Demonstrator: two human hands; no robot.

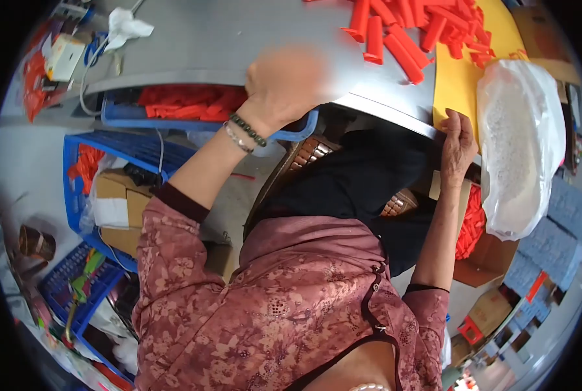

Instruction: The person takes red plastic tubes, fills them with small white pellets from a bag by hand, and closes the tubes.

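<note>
My left hand (274,98), with beaded bracelets on its wrist, is over the near edge of the grey table (219,45). A blur covers its fingers, so I cannot tell what they hold, if anything. Several red plastic pieces (405,55) lie in a loose pile beyond it, to the right. At the table's right edge, my right hand (459,146) rests against a yellow sheet (452,88), its fingers slightly bent and apart. Nothing shows in that hand. Close to its right is a white plastic bag (522,146).
A blue bin (124,117) with red pieces sits under the table edge. On the left stand a blue crate (75,182) and a cardboard box (118,208). An open carton (486,260) with red pieces is below my right hand. A white cable (85,81) hangs at the left.
</note>
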